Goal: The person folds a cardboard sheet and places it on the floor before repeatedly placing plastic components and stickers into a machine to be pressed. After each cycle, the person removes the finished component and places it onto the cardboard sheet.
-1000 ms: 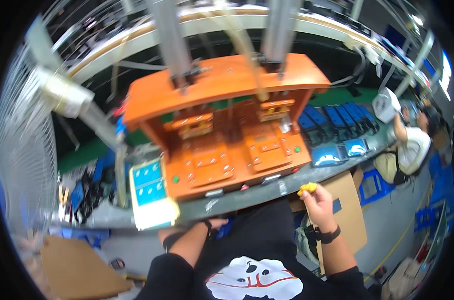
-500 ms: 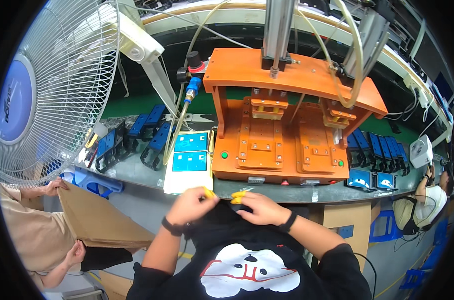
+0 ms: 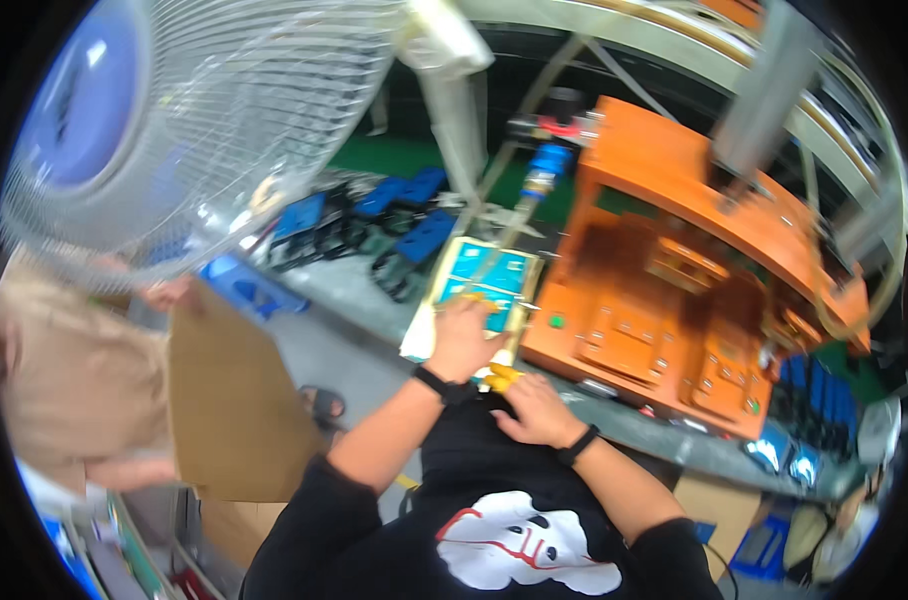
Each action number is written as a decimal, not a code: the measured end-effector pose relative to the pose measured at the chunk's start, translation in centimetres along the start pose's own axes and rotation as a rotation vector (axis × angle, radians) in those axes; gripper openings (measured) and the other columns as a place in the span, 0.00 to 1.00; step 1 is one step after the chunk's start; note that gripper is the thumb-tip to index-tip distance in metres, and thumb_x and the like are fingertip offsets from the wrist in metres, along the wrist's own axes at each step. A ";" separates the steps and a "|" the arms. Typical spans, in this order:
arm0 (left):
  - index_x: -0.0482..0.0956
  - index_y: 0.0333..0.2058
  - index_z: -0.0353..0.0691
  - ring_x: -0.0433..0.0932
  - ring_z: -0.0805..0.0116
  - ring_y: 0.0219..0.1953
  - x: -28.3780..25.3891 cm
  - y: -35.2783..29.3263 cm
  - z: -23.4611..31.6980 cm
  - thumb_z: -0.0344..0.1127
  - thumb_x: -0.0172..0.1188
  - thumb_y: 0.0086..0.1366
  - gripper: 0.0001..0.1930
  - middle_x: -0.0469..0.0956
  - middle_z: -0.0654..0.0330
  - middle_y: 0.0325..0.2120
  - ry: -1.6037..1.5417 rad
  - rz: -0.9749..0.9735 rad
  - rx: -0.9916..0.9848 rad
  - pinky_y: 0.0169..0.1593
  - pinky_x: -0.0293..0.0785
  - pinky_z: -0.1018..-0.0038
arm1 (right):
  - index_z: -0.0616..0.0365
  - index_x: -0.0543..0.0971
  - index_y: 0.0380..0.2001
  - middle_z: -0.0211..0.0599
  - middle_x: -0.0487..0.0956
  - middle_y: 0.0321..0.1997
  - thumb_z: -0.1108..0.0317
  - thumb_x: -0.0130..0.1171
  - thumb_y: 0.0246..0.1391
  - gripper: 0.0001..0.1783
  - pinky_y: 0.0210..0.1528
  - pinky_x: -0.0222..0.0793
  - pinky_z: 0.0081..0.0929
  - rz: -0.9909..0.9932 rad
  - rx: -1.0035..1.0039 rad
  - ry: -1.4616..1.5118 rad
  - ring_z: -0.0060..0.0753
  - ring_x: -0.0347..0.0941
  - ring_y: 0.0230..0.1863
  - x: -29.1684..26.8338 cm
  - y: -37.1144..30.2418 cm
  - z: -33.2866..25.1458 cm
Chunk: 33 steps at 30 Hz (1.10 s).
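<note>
My left hand (image 3: pixel 464 340), with yellow finger covers on its fingertips, reaches over a cream-coloured sheet stack (image 3: pixel 419 338) bearing blue film pieces (image 3: pixel 486 262). Its thumb is spread from the fingers, and nothing shows in its grasp. Blur hides whether the fingertips touch the film. Close to my body, by the stack's near edge, is my right hand (image 3: pixel 539 408). Yellow covers sit on its fingers too, its thumb stands apart, and I see nothing held.
An orange two-station press (image 3: pixel 614 300) fills the bench's right side. Black frames with blue plates (image 3: pixel 414 240) lie behind the stack. A large fan (image 3: pixel 224 130) looms at left. Beside it, a person in beige (image 3: pixel 84 370) holds a cardboard sheet (image 3: pixel 239 400).
My view has swung left and tilted. My left hand has moved forward onto the sheet stack, away from my right hand, which stays near my body. The co-worker's cardboard has turned.
</note>
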<state>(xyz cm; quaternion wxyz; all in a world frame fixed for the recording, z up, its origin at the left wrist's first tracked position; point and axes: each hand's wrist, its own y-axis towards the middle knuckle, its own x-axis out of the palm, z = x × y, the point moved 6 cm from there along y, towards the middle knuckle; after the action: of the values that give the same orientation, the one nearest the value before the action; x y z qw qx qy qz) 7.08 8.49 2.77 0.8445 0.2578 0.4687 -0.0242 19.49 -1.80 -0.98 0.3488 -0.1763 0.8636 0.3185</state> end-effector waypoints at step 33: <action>0.76 0.45 0.31 0.79 0.72 0.39 -10.8 -3.4 4.3 0.22 0.63 0.57 0.15 0.79 0.58 0.39 -0.970 -0.573 -0.286 0.45 0.74 0.77 | 0.55 0.78 0.30 0.38 0.74 0.28 0.64 0.64 0.52 0.08 0.39 0.67 0.36 0.135 0.146 0.048 0.43 0.72 0.33 -13.7 -10.1 -5.0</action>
<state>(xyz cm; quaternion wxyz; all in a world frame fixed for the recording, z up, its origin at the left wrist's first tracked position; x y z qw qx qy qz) 3.43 1.38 11.93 0.9489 -0.0364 0.0779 -0.3035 31.94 -11.48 7.27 0.3175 -0.0994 0.9026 0.2730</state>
